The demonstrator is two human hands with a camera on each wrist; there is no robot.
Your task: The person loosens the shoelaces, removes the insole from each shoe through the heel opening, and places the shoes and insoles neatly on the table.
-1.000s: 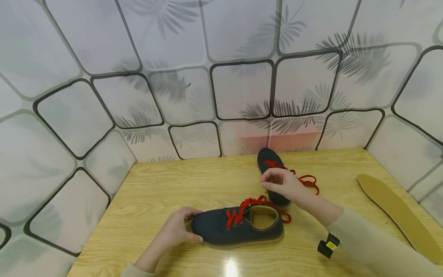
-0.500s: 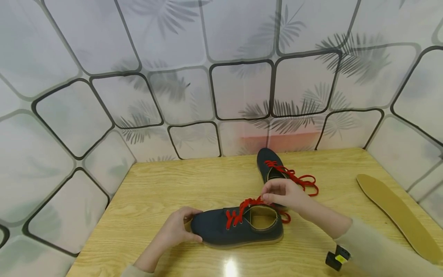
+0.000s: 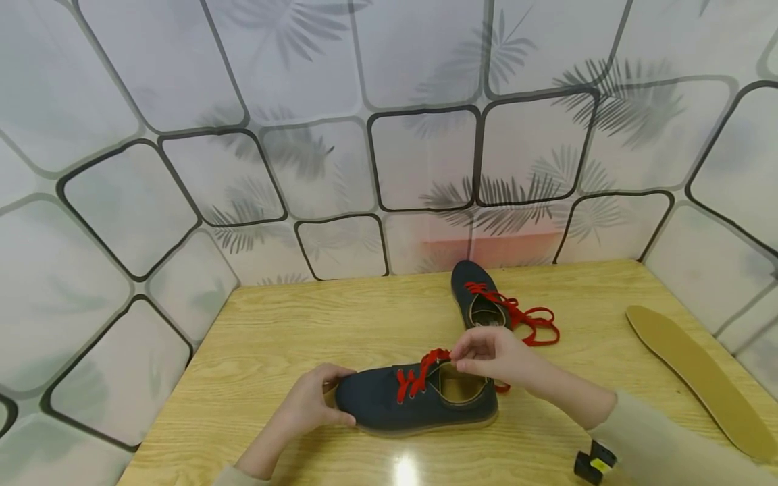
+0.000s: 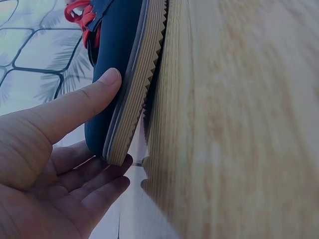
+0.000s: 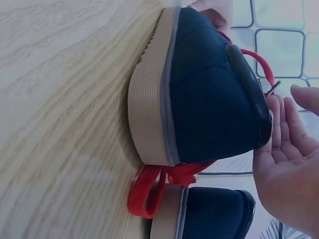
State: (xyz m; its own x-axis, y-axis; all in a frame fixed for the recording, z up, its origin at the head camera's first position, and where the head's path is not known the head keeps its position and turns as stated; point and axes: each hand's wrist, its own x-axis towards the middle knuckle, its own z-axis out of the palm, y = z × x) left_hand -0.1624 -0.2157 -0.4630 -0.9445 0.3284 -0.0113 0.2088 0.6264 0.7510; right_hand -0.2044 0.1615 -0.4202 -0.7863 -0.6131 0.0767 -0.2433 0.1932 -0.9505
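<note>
A dark blue shoe [image 3: 373, 399] with red laces [image 3: 410, 385] stands on the table, toe to the left. My left hand [image 3: 310, 398] grips its toe. In the left wrist view the thumb [image 4: 107, 82] lies on the upper while the fingers come round the front of the ribbed sole [image 4: 132, 107]. Above the shoe's opening hovers my right hand [image 3: 495, 354], thumb and fingers bent but apart. Close to its fingertips, in the right wrist view, is a dark-tipped end of the red lace [image 5: 269, 82]. The hand covers part of the shoe's heel side from the head camera.
A second blue shoe [image 3: 469, 273] stands behind, its long red laces [image 3: 541, 324] trailing right. A tan insole [image 3: 693, 371] lies at the right of the wooden table [image 3: 273, 324]. Patterned cloth [image 3: 328, 169] walls the back and sides.
My right hand has come down and toward me, from in front of the far shoe to over the near shoe's opening. The left hand and near shoe have kept their place.
</note>
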